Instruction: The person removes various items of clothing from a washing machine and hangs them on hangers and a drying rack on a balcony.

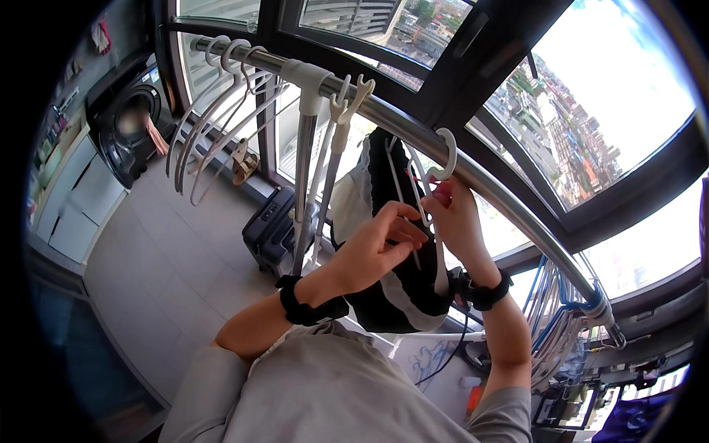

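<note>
A white plastic hanger [446, 157] is hooked over the metal clothes rail [407, 119]. From it hangs a black and pale grey garment [388, 288], its neck opening around the hanger's arms. My right hand [455, 224] pinches the hanger just below its hook; a thin red piece [425, 179] shows beside the fingertips, too small to identify. To the left, my left hand [368, 249] hovers over the garment's opening, fingers loosely bent and apart, with nothing seen in it. Both wrists wear black straps.
Several hangers [213, 116] hang at the rail's left end, more [554, 315] at its right. A forked pole [339, 133] leans near the rail's upright. A black suitcase [271, 230] stands behind; a washing machine [135, 116] is far left. Windows [604, 111] line the far side.
</note>
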The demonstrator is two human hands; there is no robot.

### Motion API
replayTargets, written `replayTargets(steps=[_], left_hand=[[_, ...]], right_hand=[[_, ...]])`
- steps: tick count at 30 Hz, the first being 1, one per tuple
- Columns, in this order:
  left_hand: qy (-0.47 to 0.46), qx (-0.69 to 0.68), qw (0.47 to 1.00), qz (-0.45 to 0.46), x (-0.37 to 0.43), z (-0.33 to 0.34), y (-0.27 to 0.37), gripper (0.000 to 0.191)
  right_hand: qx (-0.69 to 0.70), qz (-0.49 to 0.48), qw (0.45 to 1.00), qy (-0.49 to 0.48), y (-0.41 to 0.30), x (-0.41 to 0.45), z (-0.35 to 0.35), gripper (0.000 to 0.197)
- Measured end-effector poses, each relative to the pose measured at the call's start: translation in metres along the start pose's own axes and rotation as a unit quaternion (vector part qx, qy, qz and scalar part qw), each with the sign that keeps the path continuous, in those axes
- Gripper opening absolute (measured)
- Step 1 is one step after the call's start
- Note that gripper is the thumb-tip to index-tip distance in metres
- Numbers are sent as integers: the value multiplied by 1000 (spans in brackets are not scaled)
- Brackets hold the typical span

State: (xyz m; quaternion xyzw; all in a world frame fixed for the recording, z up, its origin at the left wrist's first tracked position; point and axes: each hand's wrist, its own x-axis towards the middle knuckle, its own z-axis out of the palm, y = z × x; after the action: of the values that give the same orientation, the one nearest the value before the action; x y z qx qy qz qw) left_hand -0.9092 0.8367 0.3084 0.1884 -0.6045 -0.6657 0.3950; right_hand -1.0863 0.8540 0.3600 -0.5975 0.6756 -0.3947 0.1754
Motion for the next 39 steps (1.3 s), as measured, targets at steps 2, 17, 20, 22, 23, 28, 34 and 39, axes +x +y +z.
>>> replayTargets(steps=[2, 17, 20, 22, 23, 28, 34, 39], left_hand=[[55, 20, 998, 24, 6, -4, -13, 29], [141, 154, 976, 65, 99, 65, -117, 44], [128, 227, 962, 81, 154, 67, -142, 48], [73, 245, 964, 77, 181, 70, -163, 48], [41, 248, 966, 55, 189, 75, -168, 49], [-30, 227, 969, 92, 212, 73, -177, 31], [-84, 166, 964, 189, 211, 63, -154, 27], [-58, 174, 929, 322, 191, 80, -116, 13]], right_hand=[[24, 13, 999, 30, 3, -5, 4, 27], [85, 61, 988, 113, 43, -87, -86, 32], [68, 77, 989, 103, 47, -98, -101, 31], [80, 86, 988, 99, 50, -103, -108, 32], [77, 93, 986, 112, 52, -106, -114, 32], [59, 117, 988, 85, 49, -112, -127, 32], [21, 132, 989, 69, 46, -117, -131, 32], [48, 188, 978, 81, 42, -116, -129, 32]])
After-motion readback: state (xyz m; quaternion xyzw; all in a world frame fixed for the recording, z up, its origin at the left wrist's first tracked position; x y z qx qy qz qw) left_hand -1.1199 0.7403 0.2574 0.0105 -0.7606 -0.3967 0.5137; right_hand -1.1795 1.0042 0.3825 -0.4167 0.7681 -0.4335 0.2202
